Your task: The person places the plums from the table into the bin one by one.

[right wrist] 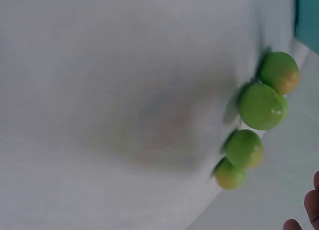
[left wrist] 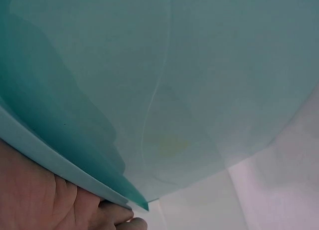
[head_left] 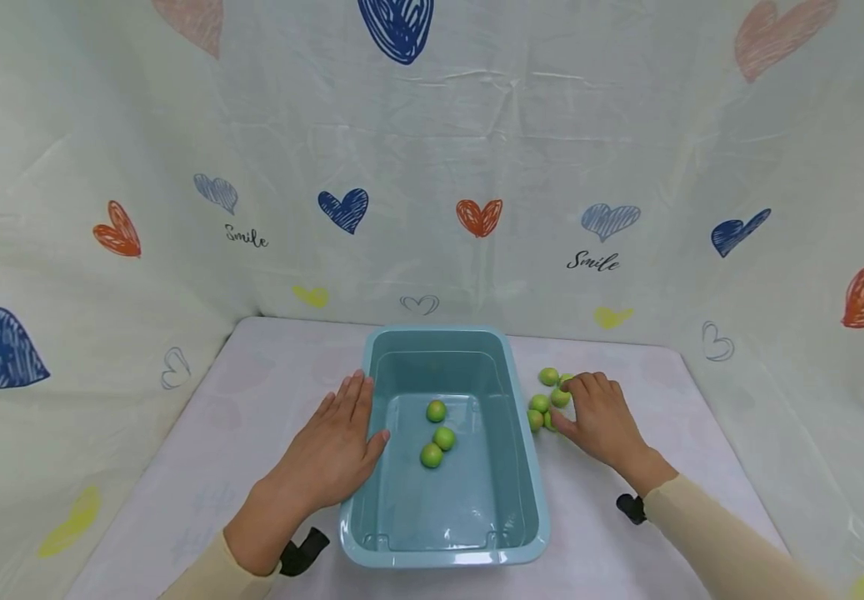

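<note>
- Along the tub's left side, the left hand (head_left: pixel 334 437) is laid flat against the rim, its fingers straight and close together, the thumb set apart over the edge; nothing is gripped.
- The tub (head_left: pixel 442 560) is set on the table (head_left: pixel 282 358). Its thin, glossy wall is judged light and fairly stiff, easily slid if knocked; it would best be held by the rim.
- On the tub's floor, three inner limes (head_left: pixel 444 437) are seen, two touching and one just beyond them; none is touched by a hand.
- Just right of the tub, the outer limes (head_left: pixel 540 403) are loosely clustered, some partly hidden. They are judged light, firm, smooth and prone to roll; each would best be pinched gently across its widest part.
- Farther right of the tub, the right hand (head_left: pixel 600 421) is held at the cluster's edge, fingers bent, thumb and forefinger parted, with one lime seen between them; whether it is touched cannot be told.
</note>
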### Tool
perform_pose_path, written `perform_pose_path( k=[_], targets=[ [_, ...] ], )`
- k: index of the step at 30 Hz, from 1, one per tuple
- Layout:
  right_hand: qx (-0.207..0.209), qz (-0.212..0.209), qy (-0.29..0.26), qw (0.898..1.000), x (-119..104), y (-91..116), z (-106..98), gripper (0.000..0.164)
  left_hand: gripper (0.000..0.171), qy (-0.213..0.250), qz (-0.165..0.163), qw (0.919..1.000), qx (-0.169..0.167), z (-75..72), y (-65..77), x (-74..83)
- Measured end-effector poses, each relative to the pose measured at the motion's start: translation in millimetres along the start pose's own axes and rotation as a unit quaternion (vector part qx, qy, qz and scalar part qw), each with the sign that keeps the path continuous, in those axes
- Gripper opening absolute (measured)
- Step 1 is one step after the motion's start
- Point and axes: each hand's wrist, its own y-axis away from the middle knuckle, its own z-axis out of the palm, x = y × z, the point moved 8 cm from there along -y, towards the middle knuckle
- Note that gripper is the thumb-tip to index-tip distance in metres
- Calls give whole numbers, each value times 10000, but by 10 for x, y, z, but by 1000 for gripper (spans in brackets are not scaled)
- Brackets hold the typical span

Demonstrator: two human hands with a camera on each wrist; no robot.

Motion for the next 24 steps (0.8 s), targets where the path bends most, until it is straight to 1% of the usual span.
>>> perform_pose_path(
  k=[3, 6, 12, 19, 24],
  targets=[
    [-273, -20, 64, 9996, 17, 87, 134, 44, 78, -13, -15, 10000, -10, 3, -1, -6],
    [-391, 18, 143, 9991, 30, 131, 207, 47, 78, -19, -19, 10000, -3, 4, -5, -10],
    [-527, -8, 279, 9982, 54, 178, 299, 51, 78, -25, -14, 10000, 10, 4, -5, -14],
    [-912, 89, 340, 9952, 71, 202, 411, 56, 78, -38, 11, 10000, 39, 2, -4, -11],
    [-935, 78, 478, 9944, 56, 197, 456, 56, 78, 2, -17, 10000, 15, 11, -3, -12]
  ],
)
